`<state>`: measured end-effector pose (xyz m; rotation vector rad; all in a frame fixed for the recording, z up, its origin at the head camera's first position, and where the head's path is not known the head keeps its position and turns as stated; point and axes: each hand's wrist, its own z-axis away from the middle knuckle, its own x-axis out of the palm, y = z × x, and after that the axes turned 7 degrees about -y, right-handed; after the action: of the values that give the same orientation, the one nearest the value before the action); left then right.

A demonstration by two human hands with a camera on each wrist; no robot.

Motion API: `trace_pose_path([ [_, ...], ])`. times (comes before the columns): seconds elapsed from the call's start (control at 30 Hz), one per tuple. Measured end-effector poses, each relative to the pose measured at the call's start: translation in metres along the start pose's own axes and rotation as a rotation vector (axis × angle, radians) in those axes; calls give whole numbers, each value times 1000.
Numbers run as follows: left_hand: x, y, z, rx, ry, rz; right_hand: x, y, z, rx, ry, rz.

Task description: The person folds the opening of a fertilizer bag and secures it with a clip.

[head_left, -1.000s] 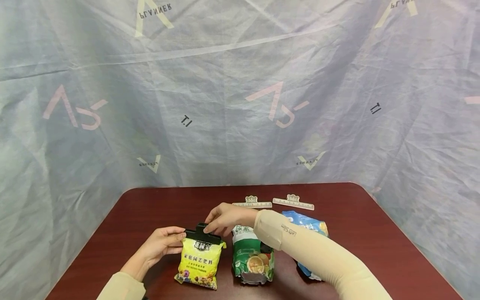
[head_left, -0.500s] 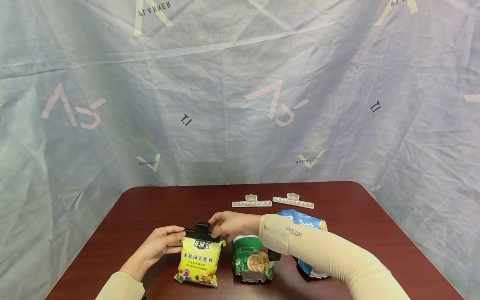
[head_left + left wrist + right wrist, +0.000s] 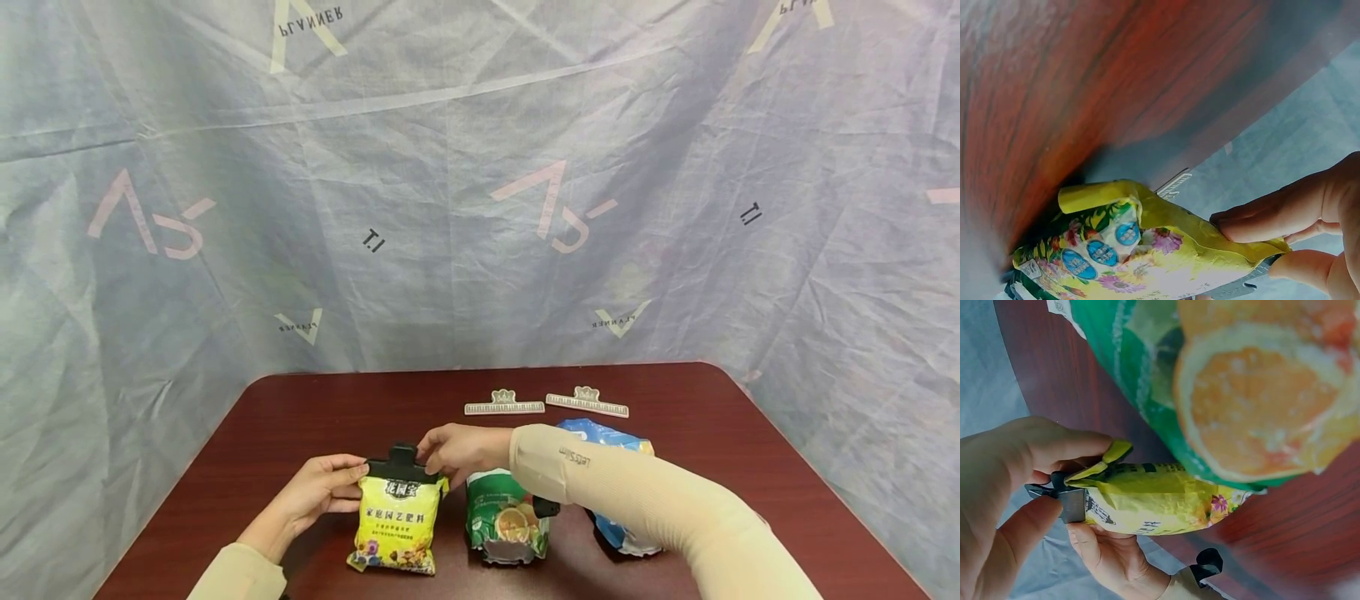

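A small yellow fertilizer bag (image 3: 396,527) with flower pictures stands upright on the table. Across its top edge lies a black bag clip (image 3: 397,468). My left hand (image 3: 330,485) pinches the bag's top left corner at the clip's end, thumb in front; the left wrist view shows the fingers (image 3: 1272,215) behind the yellow film. At the other end my right hand (image 3: 465,450) pinches the clip and the bag's top right corner. In the right wrist view its thumb presses the clip's face, while the other fingers lie behind a folded yellow flap (image 3: 1116,451).
Just right of the yellow bag stands a green bag (image 3: 498,521) with an orange picture, a black clip (image 3: 546,506) beside it. A blue bag (image 3: 600,433) is partly behind my right sleeve. Two pale ruler-like clips (image 3: 504,407) lie farther back.
My right hand has shifted from the clip's middle handle to its right end. The left hand keeps its pinch at the left corner, and the bag has hardly moved.
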<state>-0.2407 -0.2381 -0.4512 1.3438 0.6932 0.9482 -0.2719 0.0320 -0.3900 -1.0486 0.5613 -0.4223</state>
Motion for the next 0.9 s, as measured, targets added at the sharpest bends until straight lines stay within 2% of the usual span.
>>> trace_pose_path([
  [0.4, -8, -5, 2, -73, 4, -8, 9, -2, -16, 87, -3, -75],
  [0.6, -15, -8, 6, -111, 19, -18, 13, -3, -25, 114, -5, -59],
  [0.9, -22, -14, 14, -157, -2, -4, 20, -5, -33, 140, -34, -2],
])
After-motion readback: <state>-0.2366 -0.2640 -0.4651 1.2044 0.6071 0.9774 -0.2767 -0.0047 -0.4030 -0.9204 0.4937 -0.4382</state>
